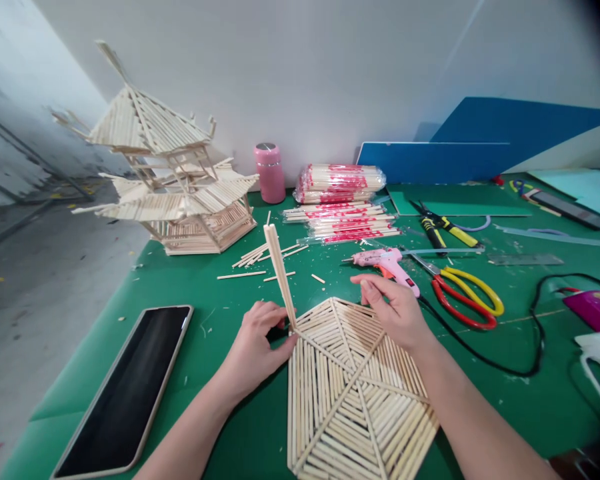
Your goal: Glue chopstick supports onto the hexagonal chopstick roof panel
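Note:
My left hand (257,343) is at the left corner of a flat, many-sided panel of wooden sticks (330,427). Its thumb and forefinger close around the foot of an upright bundle of sticks (279,270), which leans slightly left at that corner. Over the panel's far right edge hovers my right hand (393,307), forefinger stretched out and thumb close beside it. Nothing shows in it. A pink glue gun (380,260) lies just beyond those fingers. Loose stick pieces (253,257) are scattered behind the bundle.
A tiered stick pagoda (180,193) stands back left, beside a pink flask (270,173) and wrapped stick packs (340,183). Red-and-yellow-handled scissors (467,297), yellow pliers (443,227) and a black cable (505,367) lie right. A phone (125,393) lies left near the table edge.

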The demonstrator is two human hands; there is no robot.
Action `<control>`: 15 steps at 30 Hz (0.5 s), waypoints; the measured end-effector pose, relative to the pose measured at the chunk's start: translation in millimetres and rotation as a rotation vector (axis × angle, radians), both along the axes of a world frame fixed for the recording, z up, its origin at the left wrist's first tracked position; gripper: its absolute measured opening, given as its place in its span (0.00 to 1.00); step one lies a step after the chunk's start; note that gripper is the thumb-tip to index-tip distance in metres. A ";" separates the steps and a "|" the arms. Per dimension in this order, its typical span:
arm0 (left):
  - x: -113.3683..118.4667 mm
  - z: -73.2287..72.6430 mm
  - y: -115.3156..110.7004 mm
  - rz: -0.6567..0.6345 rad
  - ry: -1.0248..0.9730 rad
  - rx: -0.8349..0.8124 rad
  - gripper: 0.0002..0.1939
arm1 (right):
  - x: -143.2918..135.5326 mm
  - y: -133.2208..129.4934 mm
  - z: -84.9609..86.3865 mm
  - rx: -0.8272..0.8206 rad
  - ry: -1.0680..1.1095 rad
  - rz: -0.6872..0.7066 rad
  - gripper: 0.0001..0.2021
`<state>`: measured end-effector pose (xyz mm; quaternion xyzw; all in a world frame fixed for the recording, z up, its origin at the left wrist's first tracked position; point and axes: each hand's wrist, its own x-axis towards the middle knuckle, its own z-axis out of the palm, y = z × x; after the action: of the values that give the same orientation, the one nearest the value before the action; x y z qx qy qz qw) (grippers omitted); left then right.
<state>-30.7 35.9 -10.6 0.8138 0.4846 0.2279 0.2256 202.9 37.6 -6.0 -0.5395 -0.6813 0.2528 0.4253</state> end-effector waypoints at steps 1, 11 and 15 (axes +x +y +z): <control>-0.9 0.6 -0.5 -0.006 0.004 -0.006 0.07 | 1.0 0.4 1.7 -0.006 -0.019 -0.016 0.13; -3.6 2.0 -1.9 -0.059 0.028 -0.001 0.08 | 39.1 -78.3 15.3 -0.117 -0.585 0.019 0.27; -3.7 0.5 -1.5 -0.064 0.033 0.018 0.07 | 56.4 -127.2 -18.1 0.005 -0.779 -0.071 0.36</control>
<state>-34.3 34.4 -10.1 0.8346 0.4599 0.2115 0.2173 259.4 -89.5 -24.0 -0.6174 -0.7732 0.0125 0.1447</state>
